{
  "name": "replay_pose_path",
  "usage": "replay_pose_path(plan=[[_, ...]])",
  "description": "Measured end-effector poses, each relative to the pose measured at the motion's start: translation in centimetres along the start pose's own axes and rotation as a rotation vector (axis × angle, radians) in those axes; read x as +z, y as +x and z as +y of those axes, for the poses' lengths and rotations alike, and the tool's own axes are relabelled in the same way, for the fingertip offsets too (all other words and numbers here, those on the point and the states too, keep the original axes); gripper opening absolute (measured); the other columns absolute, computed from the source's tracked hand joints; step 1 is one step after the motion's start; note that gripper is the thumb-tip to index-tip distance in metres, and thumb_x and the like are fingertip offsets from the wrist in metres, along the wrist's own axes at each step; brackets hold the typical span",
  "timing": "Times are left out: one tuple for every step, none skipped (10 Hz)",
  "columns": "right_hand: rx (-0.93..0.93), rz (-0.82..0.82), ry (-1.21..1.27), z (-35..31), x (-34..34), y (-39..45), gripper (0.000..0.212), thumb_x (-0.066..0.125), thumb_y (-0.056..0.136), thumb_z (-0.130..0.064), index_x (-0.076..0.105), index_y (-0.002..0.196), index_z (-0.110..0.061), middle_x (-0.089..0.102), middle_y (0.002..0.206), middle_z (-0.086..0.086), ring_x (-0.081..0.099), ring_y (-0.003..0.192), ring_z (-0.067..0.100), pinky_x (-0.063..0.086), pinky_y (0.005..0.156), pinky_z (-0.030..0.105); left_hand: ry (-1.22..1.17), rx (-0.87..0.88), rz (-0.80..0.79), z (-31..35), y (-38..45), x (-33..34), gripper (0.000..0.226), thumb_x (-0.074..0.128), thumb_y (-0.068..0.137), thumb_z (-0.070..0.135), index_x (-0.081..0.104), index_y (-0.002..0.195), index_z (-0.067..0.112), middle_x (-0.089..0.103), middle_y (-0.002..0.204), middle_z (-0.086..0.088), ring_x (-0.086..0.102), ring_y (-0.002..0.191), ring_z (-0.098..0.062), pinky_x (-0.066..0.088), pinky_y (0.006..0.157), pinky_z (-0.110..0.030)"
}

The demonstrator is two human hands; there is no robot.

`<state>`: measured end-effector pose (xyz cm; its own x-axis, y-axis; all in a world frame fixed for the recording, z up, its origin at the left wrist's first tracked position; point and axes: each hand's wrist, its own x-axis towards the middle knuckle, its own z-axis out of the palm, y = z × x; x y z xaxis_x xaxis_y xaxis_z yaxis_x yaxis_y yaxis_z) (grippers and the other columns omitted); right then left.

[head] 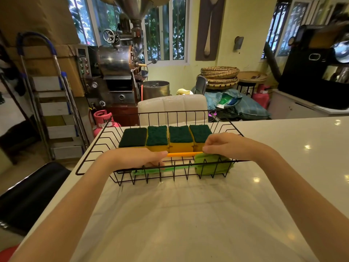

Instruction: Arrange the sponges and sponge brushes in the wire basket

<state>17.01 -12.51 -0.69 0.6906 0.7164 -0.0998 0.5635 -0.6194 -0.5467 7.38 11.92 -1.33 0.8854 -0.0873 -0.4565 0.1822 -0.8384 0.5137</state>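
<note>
Inside wire basket point(98, 146), four green-topped yellow sponges point(165, 138)

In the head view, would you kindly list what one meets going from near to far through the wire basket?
Green sponge brush along the near wall → orange brush handle, a hand at each end → the row of four green-topped sponges → the basket's far wall.

Two bare forearms enter from the lower corners of the head view. Left hand point(138, 157) and right hand point(229, 145): no gloves, rings, watch or bracelet visible. No sleeve covers either forearm within view. Fingernails are short and unpainted where visible.
</note>
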Motion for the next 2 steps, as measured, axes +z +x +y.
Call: replay_pose_path(plan=[[-0.025,0.049,0.04,-0.3,-0.8,-0.5,0.017,0.05,0.086,-0.038,0.055,0.097,-0.026,0.062,0.101,-0.005,0.056,0.094,0.011,0.045,0.083,0.029,-0.086,0.077,-0.02,0.2,0.0,-0.2,0.043,0.023,0.079,0.061,0.058,0.096,0.041,0.053,0.108,0.023,0.049,0.094,0.011,0.028,0.093,-0.017],[-0.09,0.163,0.106,-1.7,-2.8,-2.2,0.014,0.054,0.085,-0.034,0.058,0.097,-0.028,0.064,0.103,-0.007,0.059,0.097,0.008,0.046,0.088,0.03,-0.2,0.181,0.073,0.5,-0.7,-0.9,0.041,0.028,0.081,0.055,0.06,0.098,0.036,0.058,0.111,0.018,0.052,0.106,0.002,0.034,0.098,-0.02]])
